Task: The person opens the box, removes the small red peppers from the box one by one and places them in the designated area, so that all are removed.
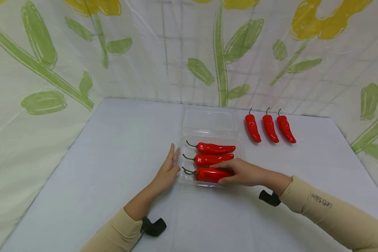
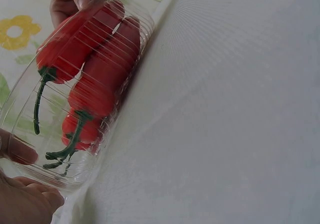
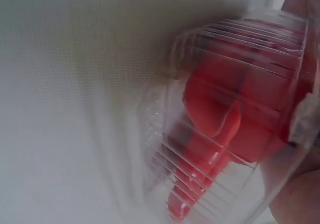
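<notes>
In the head view a clear plastic clamshell box (image 1: 208,121) lies with its lid folded back. Red chili peppers with green stems are inside, a back one (image 1: 216,148) and a middle one (image 1: 211,160) lying crosswise. At the front, my right hand (image 1: 244,172) grips a red chili pepper (image 1: 208,174) by its tip end, thumb in front and fingers behind. Two stems show there, and another chili pepper (image 2: 82,131) shows beneath in the left wrist view. My left hand (image 1: 165,175) rests against the box's left wall, index finger extended, thumb at the edge.
Three more red chili peppers, left (image 1: 253,128), middle (image 1: 270,128) and right (image 1: 286,128), lie in a row right of the lid. A white cloth covers the table (image 1: 113,150). Behind it hangs a flower-patterned sheet (image 1: 145,63).
</notes>
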A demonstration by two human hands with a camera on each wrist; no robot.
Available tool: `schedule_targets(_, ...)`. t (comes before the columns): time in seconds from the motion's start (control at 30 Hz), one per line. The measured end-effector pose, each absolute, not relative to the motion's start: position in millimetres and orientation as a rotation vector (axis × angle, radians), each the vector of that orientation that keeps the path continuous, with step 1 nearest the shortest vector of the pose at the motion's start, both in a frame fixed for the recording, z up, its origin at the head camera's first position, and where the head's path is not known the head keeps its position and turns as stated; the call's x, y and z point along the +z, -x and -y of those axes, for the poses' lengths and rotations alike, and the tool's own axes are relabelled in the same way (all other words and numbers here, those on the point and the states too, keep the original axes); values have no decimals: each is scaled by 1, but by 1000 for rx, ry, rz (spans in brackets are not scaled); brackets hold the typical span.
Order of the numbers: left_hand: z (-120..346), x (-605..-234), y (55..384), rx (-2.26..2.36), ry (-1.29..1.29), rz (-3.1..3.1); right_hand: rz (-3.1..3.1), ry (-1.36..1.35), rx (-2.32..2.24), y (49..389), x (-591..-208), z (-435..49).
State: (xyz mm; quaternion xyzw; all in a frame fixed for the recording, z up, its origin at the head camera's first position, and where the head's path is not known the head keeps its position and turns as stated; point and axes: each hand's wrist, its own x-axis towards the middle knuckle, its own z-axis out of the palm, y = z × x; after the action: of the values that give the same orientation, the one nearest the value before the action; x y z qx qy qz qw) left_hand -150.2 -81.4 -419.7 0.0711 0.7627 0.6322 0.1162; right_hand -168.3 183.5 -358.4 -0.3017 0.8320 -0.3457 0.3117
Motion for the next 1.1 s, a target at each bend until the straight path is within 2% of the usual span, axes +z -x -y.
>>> schedule_targets(1.1,82,-422,151,1885,-248,-2213,-2376,719,-1057,169,-357,-197)
